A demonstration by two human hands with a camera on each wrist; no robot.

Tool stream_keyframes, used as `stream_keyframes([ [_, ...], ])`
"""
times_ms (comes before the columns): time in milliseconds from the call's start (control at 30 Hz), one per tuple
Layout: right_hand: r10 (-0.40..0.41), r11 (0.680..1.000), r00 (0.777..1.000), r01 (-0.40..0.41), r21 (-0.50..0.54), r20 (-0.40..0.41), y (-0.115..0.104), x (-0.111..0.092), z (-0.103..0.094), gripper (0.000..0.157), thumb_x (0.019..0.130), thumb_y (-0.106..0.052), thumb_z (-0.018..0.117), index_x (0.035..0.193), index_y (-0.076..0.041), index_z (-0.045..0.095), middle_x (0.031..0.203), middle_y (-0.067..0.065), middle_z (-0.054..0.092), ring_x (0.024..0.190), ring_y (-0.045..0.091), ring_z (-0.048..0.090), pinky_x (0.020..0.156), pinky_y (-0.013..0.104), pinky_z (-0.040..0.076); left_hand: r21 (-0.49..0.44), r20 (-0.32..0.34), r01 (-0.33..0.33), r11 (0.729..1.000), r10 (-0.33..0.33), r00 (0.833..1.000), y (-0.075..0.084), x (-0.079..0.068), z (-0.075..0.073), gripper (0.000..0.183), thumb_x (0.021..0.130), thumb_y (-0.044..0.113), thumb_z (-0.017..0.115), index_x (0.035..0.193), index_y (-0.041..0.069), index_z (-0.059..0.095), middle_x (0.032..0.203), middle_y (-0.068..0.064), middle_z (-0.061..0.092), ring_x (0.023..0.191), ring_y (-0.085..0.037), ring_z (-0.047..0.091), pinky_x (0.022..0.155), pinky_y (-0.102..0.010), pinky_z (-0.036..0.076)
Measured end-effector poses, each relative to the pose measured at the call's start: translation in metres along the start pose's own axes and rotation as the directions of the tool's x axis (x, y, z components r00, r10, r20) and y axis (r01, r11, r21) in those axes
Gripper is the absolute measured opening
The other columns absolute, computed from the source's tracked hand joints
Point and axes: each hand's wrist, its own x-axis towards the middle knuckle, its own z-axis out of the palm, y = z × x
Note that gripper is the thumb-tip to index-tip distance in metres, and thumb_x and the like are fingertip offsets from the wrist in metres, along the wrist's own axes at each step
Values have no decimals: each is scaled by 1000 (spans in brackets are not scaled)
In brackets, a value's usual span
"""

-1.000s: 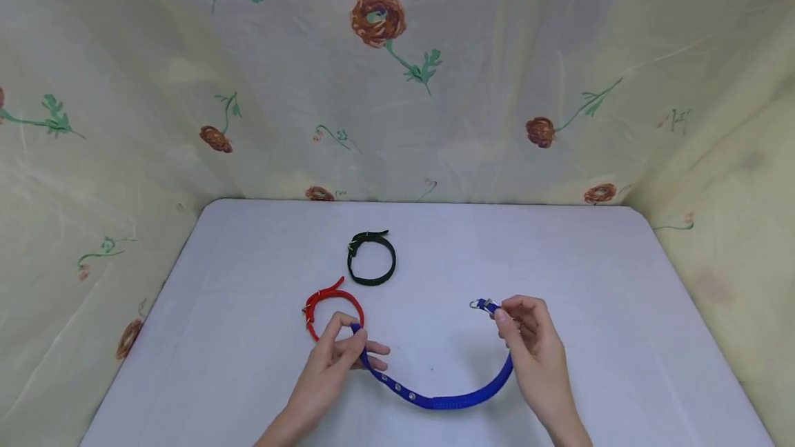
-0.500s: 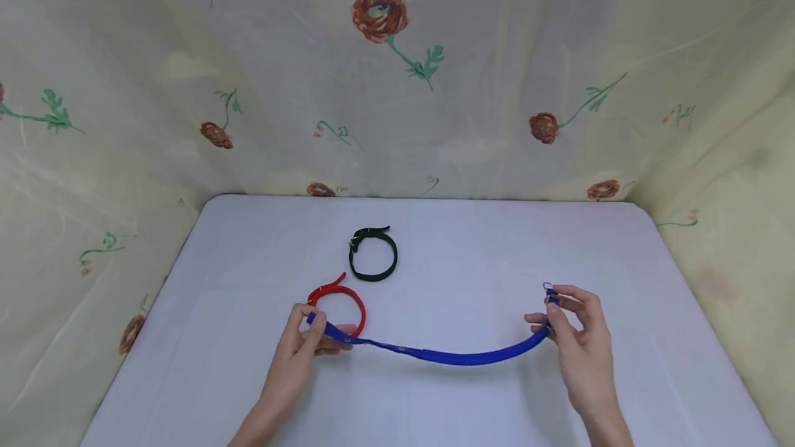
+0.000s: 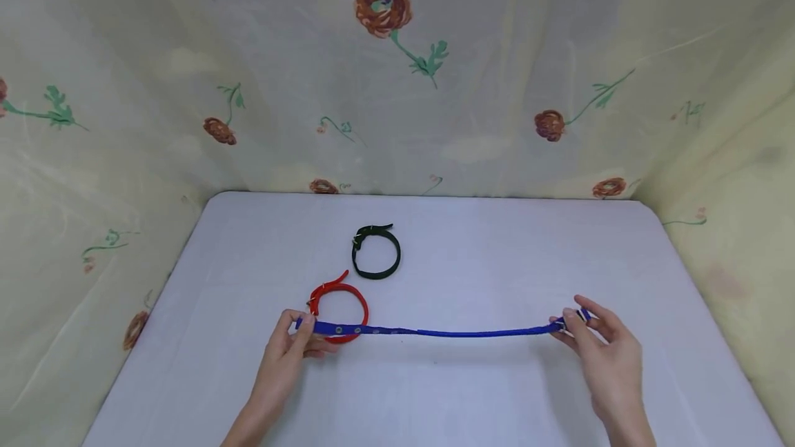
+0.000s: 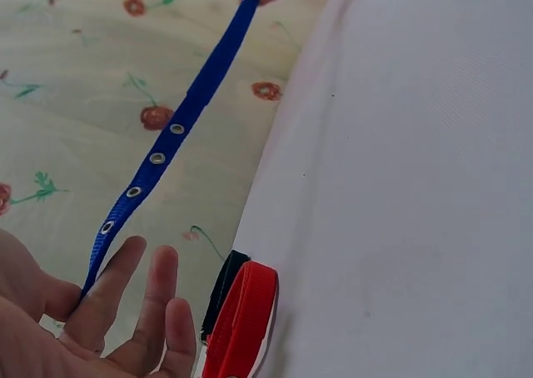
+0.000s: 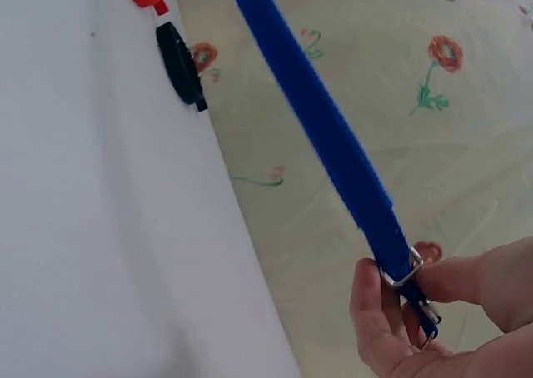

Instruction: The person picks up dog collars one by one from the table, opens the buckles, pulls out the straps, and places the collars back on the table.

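A blue collar [image 3: 466, 333] with metal eyelets is stretched nearly straight between both hands, above the table. My left hand [image 3: 282, 350] pinches its eyelet end between thumb and index finger, the other fingers spread in the left wrist view. My right hand [image 3: 611, 357] grips the buckle end; a metal buckle [image 5: 402, 267] and a ring [image 5: 429, 340] show there in the right wrist view. Behind the left part of the blue collar lies a red collar [image 3: 365, 302], fastened in a loop and partly covered by the strap and left fingers.
A dark green collar [image 3: 399, 254], also looped, lies farther back on the white table [image 3: 497, 247]. Floral fabric [image 3: 472, 88] hangs as a wall behind the table and along both sides.
Both hands have moved apart, the left to the left and the right to the right. The blue collar has gone from a hanging curve to almost straight. The other collars stay put.
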Motion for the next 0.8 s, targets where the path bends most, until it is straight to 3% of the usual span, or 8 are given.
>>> stream_keyframes([
  [67, 22, 1000, 1000, -22, -20, -10, 4, 2, -3, 39, 103, -11, 73, 138, -1, 61, 94, -13, 69, 75, 1, 79, 75, 19, 64, 0, -3, 14, 1000, -14, 1000, -2, 0, 0, 21, 118, 28, 44, 123, 8, 47, 106, -19, 83, 96, -21, 78, 87, -20, 58],
  [133, 5, 983, 1000, -9, -183, -24, 9, 2, -6, 39, 103, -23, 75, 134, -2, 63, 88, -17, 73, 71, -3, 77, 74, 14, 60, 5, -10, 20, 1000, -20, 1000, -4, 0, -1, 20, 118, 28, 46, 122, 9, 47, 104, -17, 84, 98, -21, 78, 88, -23, 59],
  [167, -14, 959, 1000, 5, -283, -27, 11, 2, -8, 43, 103, -29, 76, 133, -1, 63, 85, -16, 75, 69, -5, 75, 72, 13, 57, 17, -17, 19, 1000, -19, 1000, -5, 0, -1, 20, 117, 28, 47, 122, 9, 47, 103, -16, 84, 97, -21, 79, 89, -24, 59],
  [200, -32, 917, 999, 17, -399, -31, 14, 1, -9, 46, 102, -37, 76, 130, -3, 65, 83, -15, 76, 66, -7, 72, 70, 12, 52, 37, -24, 14, 999, -13, 1000, -7, -1, -2, 19, 117, 28, 48, 121, 9, 47, 101, -15, 84, 97, -20, 79, 88, -24, 58],
  [300, -116, 738, 993, 70, -671, -24, 22, 0, -13, 51, 98, -53, 77, 120, -7, 72, 76, -9, 79, 62, -7, 62, 66, 19, 39, 124, -47, -28, 992, 34, 998, -12, -3, -3, 19, 116, 28, 52, 117, 9, 47, 96, -10, 85, 89, -17, 77, 84, -23, 55],
  [400, -118, 650, 993, 101, -753, 31, 28, -1, -14, 45, 97, -52, 77, 111, -9, 76, 74, -5, 77, 61, 3, 57, 63, 25, 38, 251, -71, -85, 964, 106, 992, -18, -7, -4, 18, 115, 26, 55, 113, 10, 48, 89, -4, 85, 75, -12, 69, 73, -21, 45],
  [567, -16, 590, 994, 100, -801, 112, 35, -1, -11, 47, 97, -53, 76, 111, -8, 76, 79, 0, 72, 68, 15, 54, 62, 30, 36, 448, -99, -93, 889, 154, 983, -25, -14, -7, 16, 112, 26, 59, 107, 13, 53, 67, 7, 76, 53, -9, 50, 53, -22, 30],
  [800, 40, 576, 989, 91, -813, 139, 48, -4, -10, 54, 95, -56, 77, 114, -6, 76, 89, 4, 74, 74, 18, 57, 59, 29, 36, 575, -83, -52, 816, 121, 989, -36, -18, -11, 14, 111, 26, 60, 104, 15, 56, 57, 14, 64, 49, -8, 44, 49, -23, 26],
])
